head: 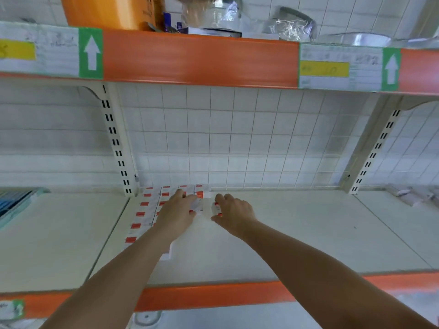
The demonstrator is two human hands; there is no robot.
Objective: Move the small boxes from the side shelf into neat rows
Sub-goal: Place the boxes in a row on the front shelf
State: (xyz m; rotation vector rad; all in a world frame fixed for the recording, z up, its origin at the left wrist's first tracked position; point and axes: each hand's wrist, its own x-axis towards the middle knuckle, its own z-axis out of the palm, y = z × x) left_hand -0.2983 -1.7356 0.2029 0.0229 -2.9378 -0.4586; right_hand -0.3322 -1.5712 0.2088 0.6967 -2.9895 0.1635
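Both arms reach in from six o'clock over a white shelf (285, 233) with an orange front edge. The small boxes (145, 210), white with red patches, lie in rows at about nine o'clock on this shelf, running from the back wire grid (237, 138) toward the front beside a slotted upright (116, 143). The left hand (177, 213) lies over the right-hand rows with its fingers stretched toward twelve o'clock; its fingertips rest on one box (197, 205) at the right edge of the block, and its grip looks flat and loose rather than closed round anything. The right hand (234, 213), just at three o'clock of the left, has its grip curled around a single box (216, 208), fingers over the far side and thumb at the near side, with that box standing on the shelf slightly apart from the rows. Above, at twelve o'clock, an upper shelf edge (199, 58) carries paper labels (339, 67) with green arrow tags (91, 53), and clear wrapped items (292, 26) sit on top.
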